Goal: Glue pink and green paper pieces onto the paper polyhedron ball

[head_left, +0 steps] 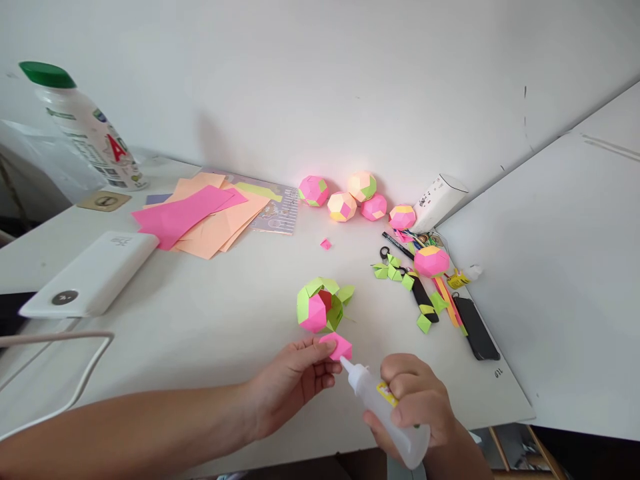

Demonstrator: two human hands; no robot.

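Between thumb and fingers, my left hand point(295, 373) pinches a pink folded paper piece point(341, 346). My right hand point(423, 403) is wrapped round a clear glue bottle point(387, 417) with a yellow label, tilted so its white nozzle meets the lower edge of the pink piece. Whether glue is coming out is too small to tell. Just beyond my left hand sits a partly built paper ball point(316, 313) of green and pink faces, with an opening on its right side showing a red inside.
Several finished paper balls point(342, 207) line the wall. Green folded pieces point(394, 268), pens and a black phone point(477, 327) lie at the right. Pink and peach sheets point(200, 213), a white power bank point(95, 273) with a cable and a green-capped bottle point(90, 133) stand left.
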